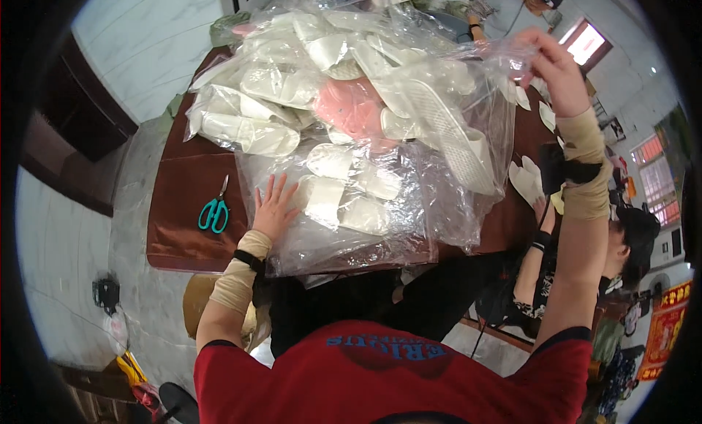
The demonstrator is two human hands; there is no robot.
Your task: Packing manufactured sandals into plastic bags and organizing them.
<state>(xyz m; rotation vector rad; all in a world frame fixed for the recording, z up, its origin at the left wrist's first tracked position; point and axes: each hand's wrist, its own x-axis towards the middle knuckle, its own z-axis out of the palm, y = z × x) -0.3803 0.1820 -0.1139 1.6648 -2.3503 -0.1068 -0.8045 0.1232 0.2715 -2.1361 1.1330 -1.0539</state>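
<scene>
My left hand [275, 208] lies with fingers spread on a clear plastic bag [292, 252] near the table's front edge. White slippers [325, 201] show through the film just right of those fingers. My right hand [550, 64] is raised at the far right, its fingers pinching the edge of another clear plastic bag [491, 117], which hangs down toward the table. A long white slipper [453, 142] with a textured sole lies in or under that film; I cannot tell which. Behind is a heap of bagged white slippers [278, 84], with a pink piece [347, 106] among them.
Teal-handled scissors [214, 213] lie on the brown-covered table [183, 237], left of my left hand. A co-worker in a dark cap [640, 234] sits close on my right, one hand near loose white slippers [526, 179]. Another person [512, 18] is at the far side.
</scene>
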